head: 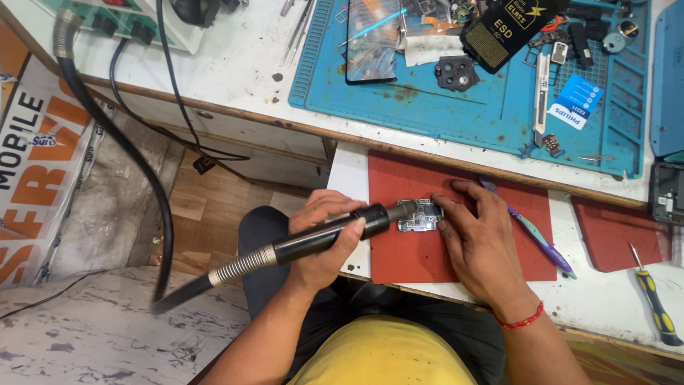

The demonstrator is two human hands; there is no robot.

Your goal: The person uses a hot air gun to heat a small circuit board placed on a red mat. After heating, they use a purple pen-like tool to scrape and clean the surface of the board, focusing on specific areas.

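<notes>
The left hand (324,232) is wrapped around a black hot-air handpiece (335,232), nozzle aimed at a small circuit board (420,215) lying on the red mat (456,249) between both hands. The right hand (481,239) presses its fingertips on the board's edge. Those fingers sit just beside the nozzle, so they could get burned, and lingering heat could scorch the board.

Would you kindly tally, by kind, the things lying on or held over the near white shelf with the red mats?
Red mats: 2 (large, small)
Circuit boards: 1
Hot-air handpieces: 1, in the left hand
Purple brushes: 1, beside the right hand
Screwdrivers: 1
Total: 6
</notes>
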